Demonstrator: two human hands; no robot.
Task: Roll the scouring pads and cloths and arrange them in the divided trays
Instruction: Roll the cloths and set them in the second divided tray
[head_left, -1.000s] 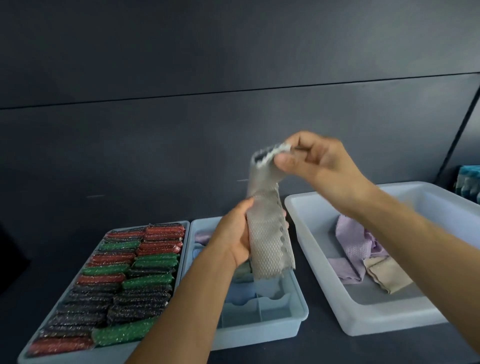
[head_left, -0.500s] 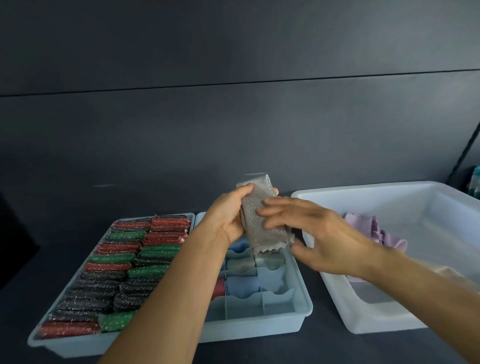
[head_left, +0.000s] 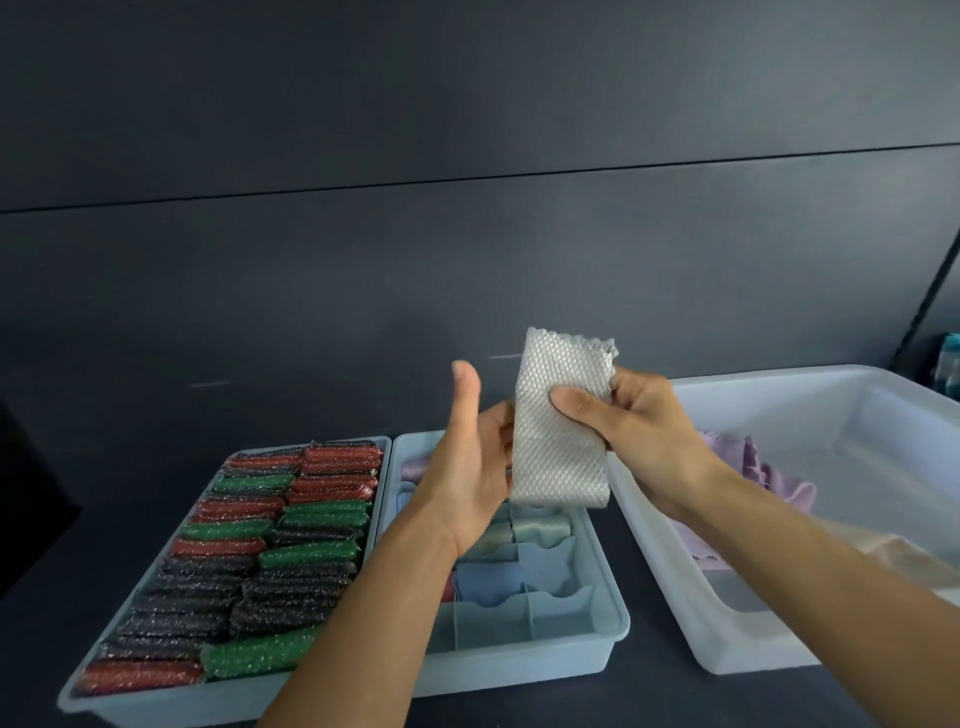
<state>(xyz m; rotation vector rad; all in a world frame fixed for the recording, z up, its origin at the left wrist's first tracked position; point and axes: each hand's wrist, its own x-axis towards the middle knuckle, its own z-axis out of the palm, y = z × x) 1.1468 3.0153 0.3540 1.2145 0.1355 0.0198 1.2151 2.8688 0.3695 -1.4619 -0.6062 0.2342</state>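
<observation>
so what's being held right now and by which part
The grey textured cloth, pinched by the right hand on its right edge, upper half. The left hand is open beside it.

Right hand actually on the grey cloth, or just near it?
Touching. The head view shows the right hand pinching the grey cloth: the thumb is pressed on its front and the fingers are curled behind its right edge.

A dark wall (head_left: 467, 130) (one horizontal seam) backs the dark tabletop (head_left: 654, 696); a bluish object (head_left: 948, 364) sits far right.
</observation>
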